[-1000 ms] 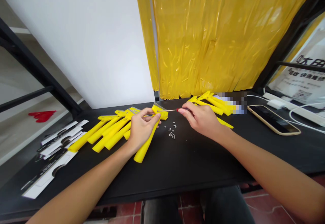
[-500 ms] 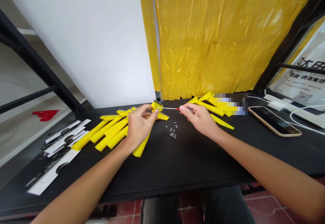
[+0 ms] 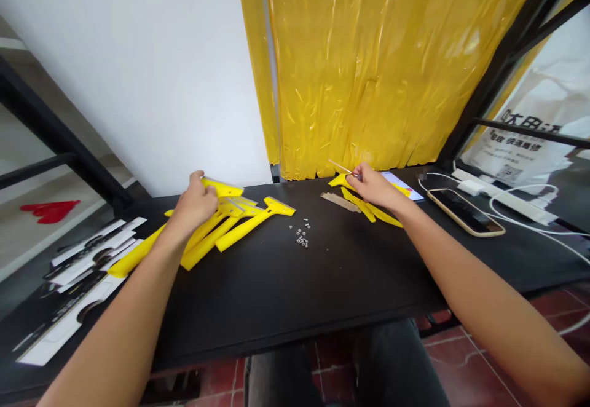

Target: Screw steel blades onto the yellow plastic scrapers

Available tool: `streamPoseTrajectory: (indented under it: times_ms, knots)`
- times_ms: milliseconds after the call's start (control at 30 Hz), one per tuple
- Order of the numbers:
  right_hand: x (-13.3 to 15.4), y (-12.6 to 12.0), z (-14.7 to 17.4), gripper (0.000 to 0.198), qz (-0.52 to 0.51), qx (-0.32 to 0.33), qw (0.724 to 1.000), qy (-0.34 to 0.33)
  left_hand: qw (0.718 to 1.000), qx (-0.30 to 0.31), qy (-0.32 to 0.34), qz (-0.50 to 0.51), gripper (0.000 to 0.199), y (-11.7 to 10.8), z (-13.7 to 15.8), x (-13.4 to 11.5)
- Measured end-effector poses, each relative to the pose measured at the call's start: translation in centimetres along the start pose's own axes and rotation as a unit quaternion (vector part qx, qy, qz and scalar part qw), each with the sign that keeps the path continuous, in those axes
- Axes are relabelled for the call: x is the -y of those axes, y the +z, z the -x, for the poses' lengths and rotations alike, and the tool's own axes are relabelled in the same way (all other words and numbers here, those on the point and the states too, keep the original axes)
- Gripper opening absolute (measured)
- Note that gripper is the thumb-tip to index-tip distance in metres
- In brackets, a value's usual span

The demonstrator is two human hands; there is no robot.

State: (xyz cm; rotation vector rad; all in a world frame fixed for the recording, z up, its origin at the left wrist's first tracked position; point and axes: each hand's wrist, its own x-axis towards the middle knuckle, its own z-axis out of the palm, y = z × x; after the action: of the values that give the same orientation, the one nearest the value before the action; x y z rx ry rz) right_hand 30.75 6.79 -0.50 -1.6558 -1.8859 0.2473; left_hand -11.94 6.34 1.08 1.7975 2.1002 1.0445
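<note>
My left hand (image 3: 193, 201) is over the left pile, its fingers closed around a yellow scraper (image 3: 224, 187) whose wide head points right. Beneath and beside it lie several more yellow scrapers (image 3: 203, 241); one separate scraper (image 3: 253, 224) sits at the pile's right end, head up and right. My right hand (image 3: 374, 185) grips a screwdriver (image 3: 340, 166) with a thin shaft tilted up to the left. Under that hand are yellow scraper pieces (image 3: 364, 205) and a flat brownish strip (image 3: 341, 201). Between the hands lie small loose screws and nuts (image 3: 302, 240).
Printed white card sleeves (image 3: 69, 318) lie at the table's left. A phone (image 3: 465, 211), white cables and a power strip (image 3: 507, 198) occupy the right. Behind stand a white panel (image 3: 138, 75) and a yellow plastic curtain (image 3: 369, 75). Black frame posts rise at both sides.
My left hand has moved left, away from the screwdriver tip, onto the scraper pile. My right hand has drawn back toward the yellow pieces, the screwdriver now tilted upward. The view has shifted slightly.
</note>
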Motion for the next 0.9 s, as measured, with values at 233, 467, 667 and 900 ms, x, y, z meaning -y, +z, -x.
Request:
streamPoseTrajectory:
  times_ms: [233, 467, 667, 900]
  knots:
    - [-3.8, -1.3, -0.9, 0.040, 0.205, 0.048, 0.976, 0.064, 0.986, 0.056, -0.036, -0.152, 0.081, 0.1, 0.6, -0.2]
    - [-4.0, -0.9, -1.0, 0.029, 0.213, 0.052, 0.973, 0.074, 0.975, 0.094, -0.035, -0.200, 0.068, -0.3, 0.7, -0.1]
    - [0.5, -1.2, 0.5, 0.043, -0.142, 0.120, 0.982, -0.019, 0.988, -0.107, 0.056, -0.095, 0.050, 0.2, 3.4, -3.8]
    - [8.5, 4.7, 5.8, 0.041, -0.517, 0.361, 0.776, 0.026, 0.770, 0.315, -0.048, 0.553, 0.045, 4.8, 10.2, -9.9]
